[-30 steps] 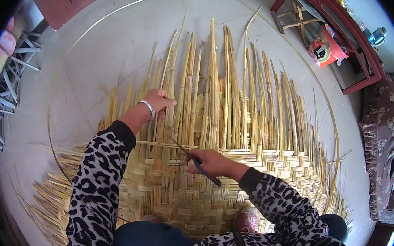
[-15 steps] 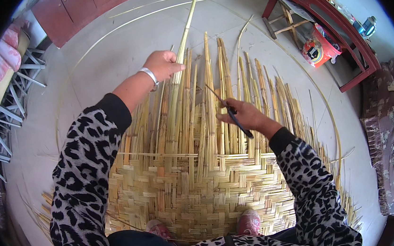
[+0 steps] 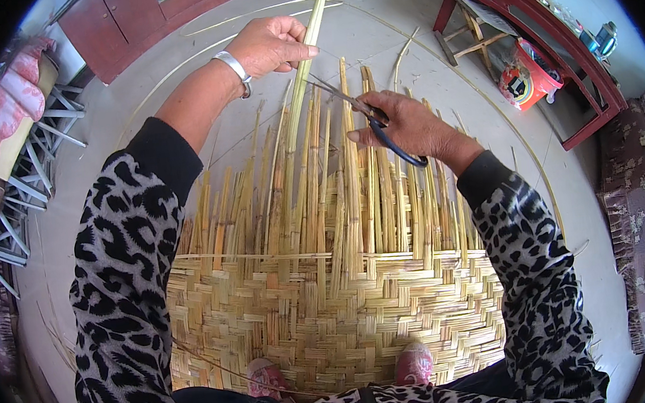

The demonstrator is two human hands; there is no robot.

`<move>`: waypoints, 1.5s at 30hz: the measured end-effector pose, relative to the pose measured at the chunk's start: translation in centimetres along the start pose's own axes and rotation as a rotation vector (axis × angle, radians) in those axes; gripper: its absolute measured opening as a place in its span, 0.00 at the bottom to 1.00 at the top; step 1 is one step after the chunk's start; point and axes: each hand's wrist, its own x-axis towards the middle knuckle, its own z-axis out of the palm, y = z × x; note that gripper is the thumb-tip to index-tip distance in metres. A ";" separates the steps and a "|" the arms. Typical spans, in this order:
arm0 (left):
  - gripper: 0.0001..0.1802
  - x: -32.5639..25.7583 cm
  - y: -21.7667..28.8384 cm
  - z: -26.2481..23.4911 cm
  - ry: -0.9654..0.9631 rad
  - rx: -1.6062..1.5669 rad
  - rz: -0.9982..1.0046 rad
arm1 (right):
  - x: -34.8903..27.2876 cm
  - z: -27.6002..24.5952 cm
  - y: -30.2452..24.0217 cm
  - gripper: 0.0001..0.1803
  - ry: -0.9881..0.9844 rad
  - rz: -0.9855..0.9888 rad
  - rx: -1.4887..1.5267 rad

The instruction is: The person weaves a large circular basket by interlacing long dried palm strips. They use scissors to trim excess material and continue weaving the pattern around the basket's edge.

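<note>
My left hand [image 3: 270, 46], with a silver bangle at its wrist, pinches a long pale green reed strip [image 3: 299, 104] that rises from the mat toward the far edge. In my right hand [image 3: 418, 128] is a pair of scissors [image 3: 397, 148] with dark handles. Their blades are parted slightly, and the tips point left, close to the strip below my left hand. Whether they touch it I cannot tell. Beneath both hands spreads a woven reed mat [image 3: 348, 308], its unwoven reed ends fanning out away from me.
Two pink shoes [image 3: 413, 364] stand on the mat. Loose strips lie on the tiled floor [image 3: 194, 74]. Metal-legged folding furniture [image 3: 39, 163] stands at left, red cabinets [image 3: 115, 27] at the far left. To the right are a red bucket [image 3: 532, 84], a red table [image 3: 600, 97] and cloth-covered furniture [image 3: 639, 225].
My left hand has slid up and away along the strip. My right hand has lifted the scissors up, bringing the blades from over the mat to beside the strip.
</note>
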 end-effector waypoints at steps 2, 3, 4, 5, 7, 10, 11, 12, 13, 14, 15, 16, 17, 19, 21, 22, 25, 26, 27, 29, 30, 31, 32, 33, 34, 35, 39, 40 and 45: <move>0.11 -0.4 0.1 -0.1 -0.015 0.009 0.079 | 0.6 -0.4 -0.8 0.33 0.012 -0.014 -0.047; 0.11 -0.7 0.2 -0.3 -0.028 0.021 0.133 | 0.8 -0.7 -1.2 0.33 0.004 -0.019 -0.039; 0.10 -0.9 0.1 -0.3 -0.033 0.034 0.189 | 1.0 -1.0 -1.5 0.32 -0.009 -0.005 -0.041; 0.10 -1.1 0.1 -0.2 -0.046 0.070 0.212 | 1.2 -1.1 -1.8 0.32 -0.021 0.008 -0.043; 0.10 -1.2 0.0 0.0 -0.059 0.145 0.258 | 1.5 -1.2 -2.4 0.31 0.027 -0.044 -0.130; 0.10 -1.2 -0.5 0.4 -0.016 0.181 0.308 | 1.8 -1.0 -3.0 0.31 0.105 -0.135 -0.194; 0.10 -1.2 -0.8 0.6 -0.021 0.215 0.305 | 2.0 -1.0 -3.1 0.30 0.134 -0.170 -0.254; 0.11 -1.0 -1.1 0.8 -0.030 0.179 0.307 | 2.0 -0.9 -3.2 0.29 0.146 -0.188 -0.314; 0.10 -1.4 -1.7 1.2 -0.024 0.149 0.293 | 1.8 -0.5 -3.3 0.28 0.138 -0.165 -0.384; 0.08 -1.6 -2.0 0.8 -0.019 0.121 0.279 | 1.6 -0.3 -3.4 0.26 0.097 -0.177 -0.406; 0.06 -1.9 -2.4 0.7 -0.012 0.094 0.266 | 1.5 -0.2 -3.5 0.25 0.049 -0.159 -0.447; 0.06 -2.4 -2.9 0.9 0.007 0.123 0.279 | 1.3 0.0 -3.6 0.23 0.081 -0.188 -0.490; 0.05 -2.6 -3.1 1.0 0.030 0.156 0.301 | 1.3 0.1 -3.6 0.22 0.122 -0.220 -0.538; 0.05 -2.9 -3.3 1.0 0.082 0.119 0.353 | 1.1 0.5 -3.5 0.22 0.130 -0.218 -0.603; 0.06 -3.3 -3.7 0.9 0.138 -0.028 0.403 | 0.9 0.9 -2.9 0.25 0.055 -0.141 -0.637; 0.06 -3.5 -3.9 0.8 0.188 -0.081 0.477 | 0.5 1.3 -2.3 0.25 0.111 -0.173 -0.594; 0.07 -6.2 -6.2 -0.4 0.242 -0.022 0.122 | -2.0 4.3 0.4 0.25 0.185 -0.180 -0.552; 0.07 -7.6 -7.3 -0.5 0.187 -0.072 0.020 | -3.3 5.9 1.3 0.26 0.153 -0.156 -0.492; 0.07 -8.9 -8.9 -0.3 0.122 -0.127 -0.093 | -4.7 8.0 2.4 0.27 0.044 0.040 -0.357; 0.10 -12.3 -11.3 0.8 0.011 -0.204 -0.255 | -8.6 11.2 3.9 0.35 -0.071 0.238 -0.053; 0.12 -14.3 -12.4 1.4 -0.035 -0.231 -0.314 | -9.7 13.3 4.3 0.34 -0.114 0.353 0.056; 0.14 -16.1 -13.3 2.3 -0.076 -0.246 -0.385 | -11.1 14.5 4.8 0.33 -0.155 0.341 0.033; 0.14 -17.6 -14.0 3.3 -0.077 -0.297 -0.439 | -12.2 16.3 4.8 0.32 -0.188 0.331 -0.057; 0.14 -19.0 -14.5 4.3 -0.070 -0.336 -0.505 | -13.8 17.8 4.5 0.31 -0.248 0.320 -0.118; 0.14 -20.1 -14.8 5.3 -0.063 -0.383 -0.550 | -15.3 19.5 3.9 0.30 -0.347 0.321 -0.100; 0.14 -21.1 -15.0 6.1 -0.070 -0.402 -0.612 | -16.7 21.2 3.0 0.29 -0.431 0.262 -0.146; 0.16 -24.1 -16.1 9.6 -0.089 -0.458 -0.763 | -21.3 25.3 -0.2 0.15 -0.724 0.023 -0.121; 0.16 -24.9 -16.5 10.5 -0.088 -0.459 -0.796 | -21.7 25.7 -0.7 0.14 -0.719 -0.078 -0.152; 0.15 -28.2 -17.0 13.7 -0.205 -0.464 -0.698 | -18.2 25.5 -1.7 0.16 -0.677 -0.105 0.025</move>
